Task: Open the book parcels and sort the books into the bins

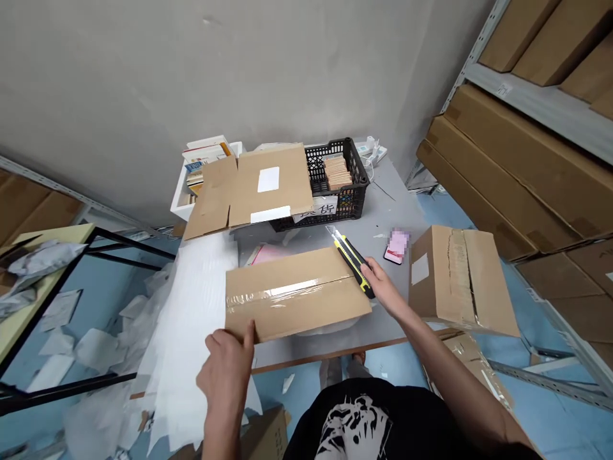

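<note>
A flat cardboard box (297, 294), sealed along its middle seam with clear tape, lies on the grey table (383, 211) in front of me. My left hand (227, 367) grips its near left corner, thumb pressed on top. My right hand (380, 284) is closed round the handle of a yellow and black utility knife (352, 255) at the box's right end. The knife's blade sticks out, pointing away from me, just beyond the box's far right corner.
A black plastic basket (357, 185) with wooden pieces stands at the back, with a cardboard sheet (249, 188) leaning over it and a white tray of books. A phone (396, 248) and a brown box (460, 281) lie right. Metal shelving holds cartons on the right. White foam sheet hangs left.
</note>
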Demonstrator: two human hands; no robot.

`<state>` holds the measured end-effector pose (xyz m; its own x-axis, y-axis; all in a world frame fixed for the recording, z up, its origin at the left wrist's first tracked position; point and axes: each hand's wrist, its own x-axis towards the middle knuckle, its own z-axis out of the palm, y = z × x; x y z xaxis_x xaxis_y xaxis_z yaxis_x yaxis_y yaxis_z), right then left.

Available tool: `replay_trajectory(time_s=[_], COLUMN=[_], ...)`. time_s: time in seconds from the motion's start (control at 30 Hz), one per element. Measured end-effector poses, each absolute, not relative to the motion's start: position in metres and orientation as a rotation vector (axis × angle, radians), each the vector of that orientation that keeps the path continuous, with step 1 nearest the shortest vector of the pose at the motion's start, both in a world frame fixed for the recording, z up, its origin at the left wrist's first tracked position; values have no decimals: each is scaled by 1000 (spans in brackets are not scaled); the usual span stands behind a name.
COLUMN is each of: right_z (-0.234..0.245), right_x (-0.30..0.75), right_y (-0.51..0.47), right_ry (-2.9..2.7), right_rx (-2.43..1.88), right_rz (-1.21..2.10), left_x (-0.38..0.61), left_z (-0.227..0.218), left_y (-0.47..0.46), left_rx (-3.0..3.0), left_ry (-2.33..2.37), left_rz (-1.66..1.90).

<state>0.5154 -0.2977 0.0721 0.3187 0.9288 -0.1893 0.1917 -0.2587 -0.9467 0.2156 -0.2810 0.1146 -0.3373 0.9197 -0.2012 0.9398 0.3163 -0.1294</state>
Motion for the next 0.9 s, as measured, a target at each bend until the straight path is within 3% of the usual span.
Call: replay_trajectory(time_s=[0.1,0.2,0.37,0.53,0.9], right_z=[55,47,54,68,65], right_x=[521,530,559,577,571], right_y=[-268,-264,-301,-340,-330], right_ry=[-1045,-1017,-924,-1043,-1375], right_rx=[-1664,-1626,-1650,-1851,-1854], right_rz=[1067,1071,998,891,792], left_x=[217,233,293,317,317], left_z=[101,98,86,60,61], left_y=[-289,-278,-229,-203,-194], left_rx=[1672,2059,2798,2843,2801], left_ry=[2428,2458,1731,1595,1596], left_rz=[-495,-291,34,47,-17])
